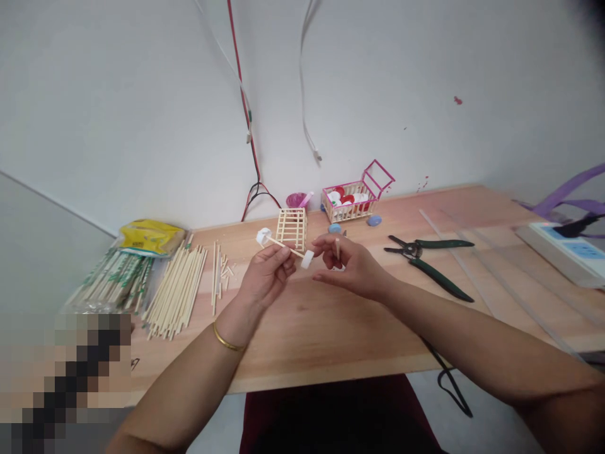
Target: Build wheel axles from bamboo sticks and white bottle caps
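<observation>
Between the thumb and fingers of my left hand is a thin wooden stick. It has a white bottle cap on its far left end and another white bottle cap on its right end. Close to that right cap is my right hand, curved, its thumb and forefinger apart. A short bit of wood and something white show among its fingers; whether they are held I cannot make out. Behind both hands stands a small slatted stick frame.
A stick cart with pink edges holds red and white caps, with blue caps beside it. Loose sticks, bagged sticks and a yellow packet lie left. Green-handled wire strippers, clear strips and a power strip are right.
</observation>
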`<state>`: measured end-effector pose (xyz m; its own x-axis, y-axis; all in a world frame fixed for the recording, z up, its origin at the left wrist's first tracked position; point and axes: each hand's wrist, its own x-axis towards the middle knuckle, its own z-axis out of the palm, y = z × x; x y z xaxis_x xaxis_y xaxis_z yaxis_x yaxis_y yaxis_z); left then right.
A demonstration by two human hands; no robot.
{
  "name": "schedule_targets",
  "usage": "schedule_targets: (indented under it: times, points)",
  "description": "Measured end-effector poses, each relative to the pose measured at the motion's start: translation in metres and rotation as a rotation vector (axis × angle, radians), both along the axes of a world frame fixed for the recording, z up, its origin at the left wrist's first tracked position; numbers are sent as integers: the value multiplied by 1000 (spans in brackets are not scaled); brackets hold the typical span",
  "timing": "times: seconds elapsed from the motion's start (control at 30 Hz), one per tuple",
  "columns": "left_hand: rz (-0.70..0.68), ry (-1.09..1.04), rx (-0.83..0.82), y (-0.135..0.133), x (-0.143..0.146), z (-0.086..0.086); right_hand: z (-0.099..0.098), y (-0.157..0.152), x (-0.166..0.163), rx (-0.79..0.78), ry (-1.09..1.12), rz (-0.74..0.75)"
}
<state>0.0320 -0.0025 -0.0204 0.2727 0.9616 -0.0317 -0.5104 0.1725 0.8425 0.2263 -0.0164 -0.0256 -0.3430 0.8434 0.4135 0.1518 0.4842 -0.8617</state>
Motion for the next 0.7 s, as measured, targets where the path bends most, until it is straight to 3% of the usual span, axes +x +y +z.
schedule_targets:
  times: [0.4,0.7]
  points:
    - [-60,-103,-59,0,2,-10,8,-8,-8,29,-125,-153]
    - [-48,-93,-81,0,3,-10,11,-9,-8,40,-166,-168]
